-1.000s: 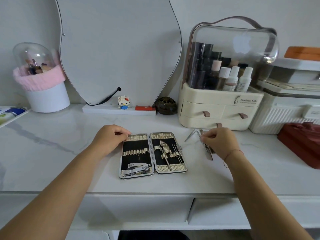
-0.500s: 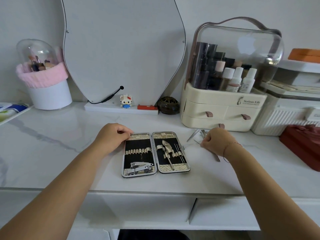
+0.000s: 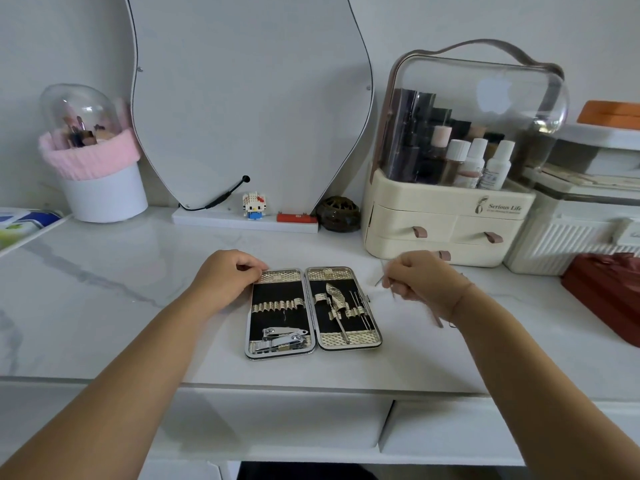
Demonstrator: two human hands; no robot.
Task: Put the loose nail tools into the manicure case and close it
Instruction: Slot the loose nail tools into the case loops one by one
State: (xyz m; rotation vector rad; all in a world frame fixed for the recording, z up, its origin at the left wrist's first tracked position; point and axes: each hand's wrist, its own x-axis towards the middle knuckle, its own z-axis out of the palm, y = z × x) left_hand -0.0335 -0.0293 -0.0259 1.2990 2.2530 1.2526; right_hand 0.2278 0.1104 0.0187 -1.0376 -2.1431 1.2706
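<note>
Since the earlier frame, loose slim steel nail tools (image 3: 437, 318) have been gathered off the white marble tabletop (image 3: 138, 306) and are pinched in the curled right hand (image 3: 422, 282), just right of the open black-lined, gold-trimmed manicure case (image 3: 346, 338). Likely light, stiff, slippery, pointed; best gripped mid-shaft. Left hand (image 3: 225, 282), fingers curled, holds the case's far-left corner. Contents: chrome clippers (image 3: 282, 337), thin picks (image 3: 360, 306); loop row (image 3: 277, 304) vacant.

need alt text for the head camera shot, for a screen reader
An open manicure case lies flat on a white marble-look vanity, clippers strapped inside. The person's left hand rests against its top-left corner while the right hand grips thin loose metal tools. A mirror and cosmetics organiser stand behind.
</note>
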